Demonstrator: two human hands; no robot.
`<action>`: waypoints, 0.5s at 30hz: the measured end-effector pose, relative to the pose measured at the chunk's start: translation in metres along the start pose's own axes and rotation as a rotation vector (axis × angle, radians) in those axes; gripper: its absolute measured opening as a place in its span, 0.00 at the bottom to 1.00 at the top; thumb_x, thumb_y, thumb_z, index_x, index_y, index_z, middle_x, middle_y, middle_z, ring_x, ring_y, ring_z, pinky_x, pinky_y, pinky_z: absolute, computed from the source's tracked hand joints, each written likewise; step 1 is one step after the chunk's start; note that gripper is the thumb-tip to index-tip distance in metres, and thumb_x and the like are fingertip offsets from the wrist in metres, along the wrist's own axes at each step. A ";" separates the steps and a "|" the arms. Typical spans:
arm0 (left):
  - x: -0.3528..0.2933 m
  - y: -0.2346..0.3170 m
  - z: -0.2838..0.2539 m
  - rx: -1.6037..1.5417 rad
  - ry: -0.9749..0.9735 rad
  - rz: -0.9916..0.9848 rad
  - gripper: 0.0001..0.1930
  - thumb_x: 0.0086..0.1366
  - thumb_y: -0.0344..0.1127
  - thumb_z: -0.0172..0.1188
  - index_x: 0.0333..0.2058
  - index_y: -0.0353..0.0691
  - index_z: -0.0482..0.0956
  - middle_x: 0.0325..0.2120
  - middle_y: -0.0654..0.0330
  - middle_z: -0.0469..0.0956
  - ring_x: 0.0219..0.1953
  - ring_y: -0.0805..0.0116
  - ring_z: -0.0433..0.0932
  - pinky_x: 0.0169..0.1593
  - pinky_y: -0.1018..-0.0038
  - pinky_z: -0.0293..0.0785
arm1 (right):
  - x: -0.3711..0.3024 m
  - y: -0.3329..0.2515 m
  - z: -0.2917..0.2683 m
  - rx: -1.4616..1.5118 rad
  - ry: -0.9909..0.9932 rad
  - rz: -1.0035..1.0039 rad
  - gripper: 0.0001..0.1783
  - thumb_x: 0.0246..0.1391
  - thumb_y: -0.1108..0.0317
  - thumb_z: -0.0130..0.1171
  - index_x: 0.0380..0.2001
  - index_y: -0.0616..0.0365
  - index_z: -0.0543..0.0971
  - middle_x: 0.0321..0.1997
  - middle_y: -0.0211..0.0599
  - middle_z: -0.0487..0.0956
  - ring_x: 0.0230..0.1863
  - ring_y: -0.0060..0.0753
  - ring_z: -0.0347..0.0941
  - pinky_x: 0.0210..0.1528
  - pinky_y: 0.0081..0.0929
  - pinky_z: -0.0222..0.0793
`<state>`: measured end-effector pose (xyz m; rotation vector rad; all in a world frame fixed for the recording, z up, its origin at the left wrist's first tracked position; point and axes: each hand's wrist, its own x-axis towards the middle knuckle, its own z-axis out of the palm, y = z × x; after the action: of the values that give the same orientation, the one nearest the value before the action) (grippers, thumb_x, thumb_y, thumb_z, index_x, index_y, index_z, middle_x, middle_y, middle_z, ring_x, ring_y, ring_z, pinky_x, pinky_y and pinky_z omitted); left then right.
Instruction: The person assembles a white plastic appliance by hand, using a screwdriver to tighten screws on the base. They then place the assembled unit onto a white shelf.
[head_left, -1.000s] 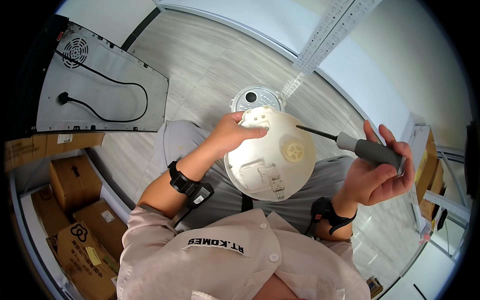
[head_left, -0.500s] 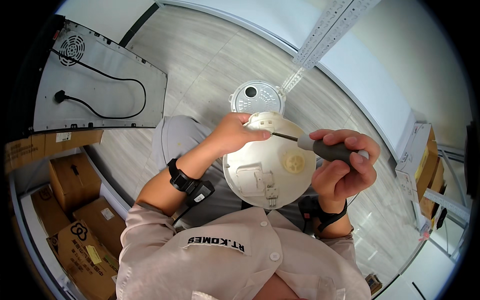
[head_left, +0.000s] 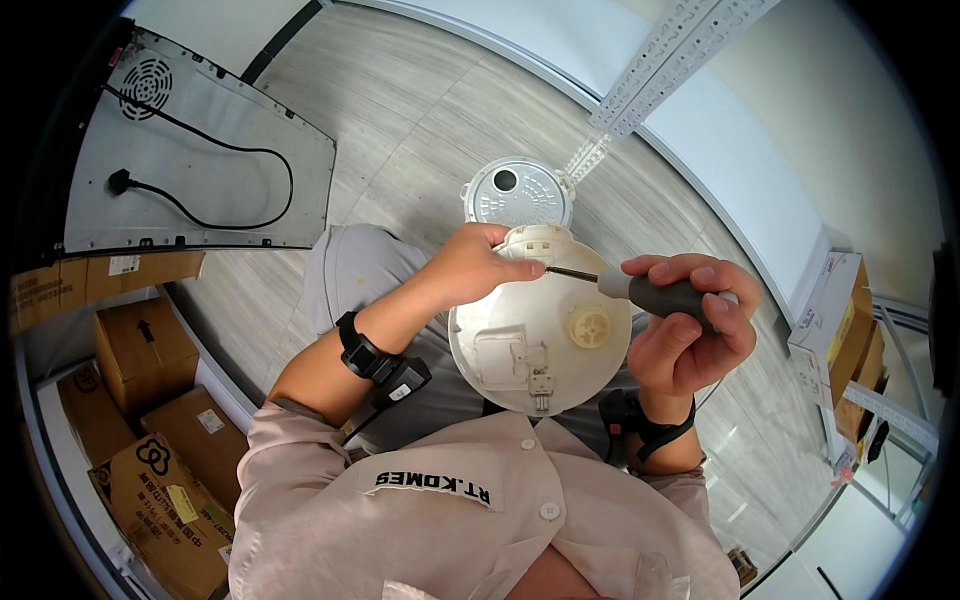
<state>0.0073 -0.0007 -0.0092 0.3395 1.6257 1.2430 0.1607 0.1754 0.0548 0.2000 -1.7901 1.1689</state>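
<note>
A round white plastic cover (head_left: 505,308) lies over my lap with its inner side up. On it are a yellowish round fitting (head_left: 588,327), a rectangular raised part and a small hinge-like piece. My left hand (head_left: 480,264) grips the cover's far left edge, its thumb on the inner face. In my right hand (head_left: 695,325) is a screwdriver (head_left: 665,297) with a grey and dark handle, the fingers wrapped round it. Its shaft points left, and the tip meets the cover beside my left thumb; any screw there is too small to make out.
Beyond the cover, a round appliance part with a silvery metal face (head_left: 518,196) sits on the floor. A metal-cased appliance with a black power cord (head_left: 225,147) stands at left, above cardboard boxes (head_left: 160,350). A perforated metal post (head_left: 660,75) rises ahead; an opened carton (head_left: 830,335) is at right.
The fingers of my right hand have shifted slightly on the screwdriver handle. The cover and my left hand keep almost the same place.
</note>
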 end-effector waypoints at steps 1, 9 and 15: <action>0.001 -0.001 0.000 0.000 -0.004 0.003 0.19 0.63 0.33 0.75 0.50 0.33 0.87 0.42 0.58 0.88 0.41 0.72 0.85 0.47 0.72 0.82 | 0.001 0.000 0.000 0.005 0.001 0.000 0.13 0.75 0.62 0.54 0.56 0.50 0.68 0.55 0.46 0.66 0.43 0.40 0.80 0.42 0.47 0.89; 0.003 -0.001 0.001 0.021 0.002 -0.014 0.18 0.63 0.33 0.75 0.50 0.33 0.87 0.42 0.58 0.88 0.41 0.72 0.85 0.48 0.73 0.82 | 0.000 0.001 0.000 0.029 -0.030 -0.001 0.13 0.75 0.61 0.54 0.56 0.52 0.68 0.54 0.45 0.66 0.43 0.40 0.79 0.43 0.47 0.88; 0.005 -0.004 0.001 0.030 0.002 -0.019 0.18 0.63 0.32 0.75 0.50 0.33 0.87 0.42 0.57 0.88 0.42 0.72 0.86 0.48 0.72 0.82 | -0.001 0.000 0.000 0.036 -0.048 0.003 0.13 0.75 0.60 0.53 0.55 0.52 0.67 0.53 0.45 0.66 0.43 0.40 0.79 0.42 0.46 0.88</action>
<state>0.0075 0.0019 -0.0155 0.3410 1.6471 1.2057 0.1610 0.1748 0.0544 0.2482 -1.8124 1.2080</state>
